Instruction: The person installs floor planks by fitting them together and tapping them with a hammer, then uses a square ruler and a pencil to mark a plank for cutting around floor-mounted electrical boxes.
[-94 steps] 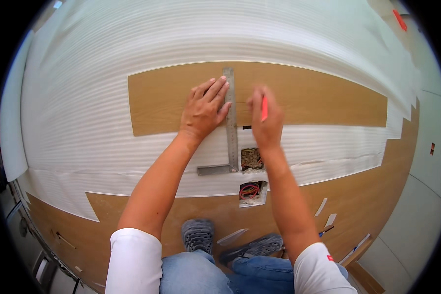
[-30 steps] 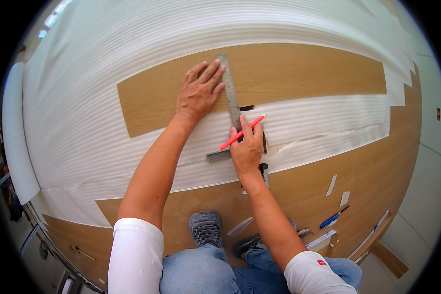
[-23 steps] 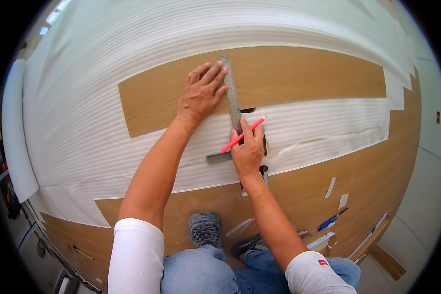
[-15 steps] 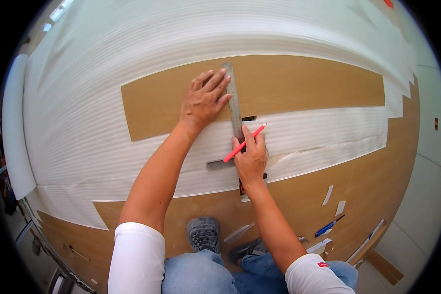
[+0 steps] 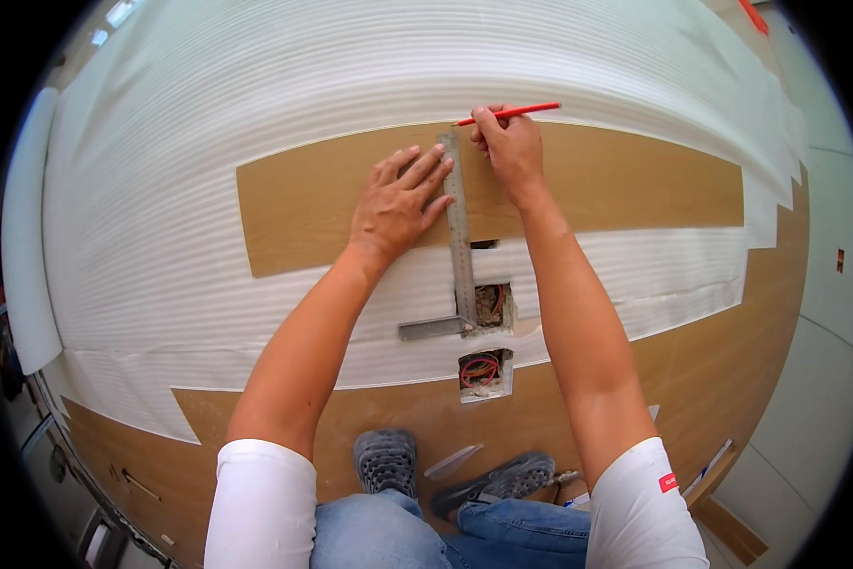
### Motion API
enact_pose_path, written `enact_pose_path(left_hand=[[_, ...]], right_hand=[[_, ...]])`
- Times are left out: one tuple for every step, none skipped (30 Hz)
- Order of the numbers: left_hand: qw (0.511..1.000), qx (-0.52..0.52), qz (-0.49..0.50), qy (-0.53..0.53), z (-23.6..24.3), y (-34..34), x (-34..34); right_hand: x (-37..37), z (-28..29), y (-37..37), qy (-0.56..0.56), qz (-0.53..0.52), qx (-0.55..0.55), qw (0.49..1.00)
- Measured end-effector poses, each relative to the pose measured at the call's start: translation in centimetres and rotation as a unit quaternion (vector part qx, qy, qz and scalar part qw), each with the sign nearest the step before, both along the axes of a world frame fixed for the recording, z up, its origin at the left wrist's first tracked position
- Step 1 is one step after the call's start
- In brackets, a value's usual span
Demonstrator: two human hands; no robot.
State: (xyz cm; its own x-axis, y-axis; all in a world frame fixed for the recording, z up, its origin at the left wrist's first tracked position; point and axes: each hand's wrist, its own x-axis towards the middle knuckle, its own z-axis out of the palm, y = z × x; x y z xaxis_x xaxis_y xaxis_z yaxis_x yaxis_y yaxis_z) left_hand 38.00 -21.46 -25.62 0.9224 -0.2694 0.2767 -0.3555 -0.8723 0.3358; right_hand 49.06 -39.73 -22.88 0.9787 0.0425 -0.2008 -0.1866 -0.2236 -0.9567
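A brown wooden plank [image 5: 625, 175] lies across white ribbed underlay sheet [image 5: 350, 76]. My left hand [image 5: 393, 207] lies on the plank with fingers spread, its fingertips resting on a metal try square [image 5: 459, 223]. The square's long blade crosses the plank and runs toward me; its short arm points left over the underlay. My right hand [image 5: 510, 152] pinches a red pencil [image 5: 538, 108], held nearly level. The pencil's tip points left, close to the blade's far end at the plank's far edge; whether it touches is too small to tell.
Two wall-box-like openings with wires, one beside the square [image 5: 495, 303] and a nearer one [image 5: 484, 373], cut through the floor covering. Laid brown boards [image 5: 711, 322] span the near side. An underlay roll [image 5: 33, 237] stands at the left. A clear scrap [image 5: 453, 460] lies by my shoes.
My right hand has moved away from me with the pencil, from the square's near part to its far end, and the pencil has turned. My left hand stays on the square.
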Motion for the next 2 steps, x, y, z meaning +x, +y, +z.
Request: enact_pose_path(left_hand=[[1.0, 0.002, -0.003, -0.002, -0.05, -0.08, 0.0], [1.0, 0.001, -0.002, -0.001, -0.1, -0.08, 0.05]], right_hand=[[0.51, -0.51, -0.27, -0.013, 0.024, -0.028, 0.999], [0.96, -1.0, -0.57, -0.009, 0.042, -0.047, 0.998]])
